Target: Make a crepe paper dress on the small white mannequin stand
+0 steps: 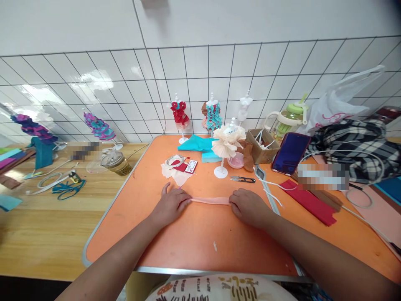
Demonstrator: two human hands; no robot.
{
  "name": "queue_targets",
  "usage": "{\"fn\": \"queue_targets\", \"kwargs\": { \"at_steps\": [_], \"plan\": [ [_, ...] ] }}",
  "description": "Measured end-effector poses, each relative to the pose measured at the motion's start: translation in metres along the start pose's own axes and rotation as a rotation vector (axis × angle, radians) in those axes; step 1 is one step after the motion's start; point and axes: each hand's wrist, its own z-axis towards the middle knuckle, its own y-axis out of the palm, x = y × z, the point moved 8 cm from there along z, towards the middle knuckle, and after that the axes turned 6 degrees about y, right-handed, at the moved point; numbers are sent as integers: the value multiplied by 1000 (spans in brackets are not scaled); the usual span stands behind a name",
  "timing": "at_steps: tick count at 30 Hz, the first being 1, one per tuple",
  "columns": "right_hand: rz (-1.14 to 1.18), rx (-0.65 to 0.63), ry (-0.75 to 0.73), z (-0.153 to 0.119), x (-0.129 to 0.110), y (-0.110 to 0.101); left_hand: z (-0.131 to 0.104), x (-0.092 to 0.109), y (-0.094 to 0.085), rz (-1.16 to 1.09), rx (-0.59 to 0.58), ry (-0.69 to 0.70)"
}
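Observation:
A narrow strip of pink crepe paper (210, 201) stretches between my two hands, just above or on the orange tabletop. Its left end is pinched by my left hand (172, 205), whose thumb and fingers close on it while one finger sticks up. The fingers of my right hand (249, 206) are curled around the strip's right end. Beyond the strip stands a small white dress-form stand (221, 171) wearing a cream ruffled paper skirt (228, 141). Thread snips (242, 179) lie just past my right hand. Cream paper scraps (178, 174) lie past my left hand.
Small mannequins in red (179, 117) and turquoise (213, 115) stand at the back. A cardboard box (263, 146), a propped phone (290, 153) and red crepe paper (308, 202) are at right. A lidded glass jar (115, 163) stands on the wooden table (59, 234) at left.

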Motion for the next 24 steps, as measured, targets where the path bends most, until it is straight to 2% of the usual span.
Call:
{"fn": "queue_targets", "kwargs": {
  "at_steps": [3, 7, 11, 18, 21, 24],
  "plan": [
    [98, -70, 120, 7, 11, 5, 0, -18, 5, -57, -9, -81],
    [130, -128, 197, 12, 16, 10, 2, -35, 11, -88, -19, -139],
    [22, -146, 218, 16, 15, 11, 8, -32, 9, -43, 2, -108],
    [-72, -191, 91, 23, 18, 13, 18, -29, 2, 147, 31, 27],
    [-54, -184, 48, 23, 19, 14, 19, -17, -4, 236, 63, 49],
    [-40, -171, 37, 22, 19, 16, 25, 24, -4, 237, 60, 149]
  ]
}}
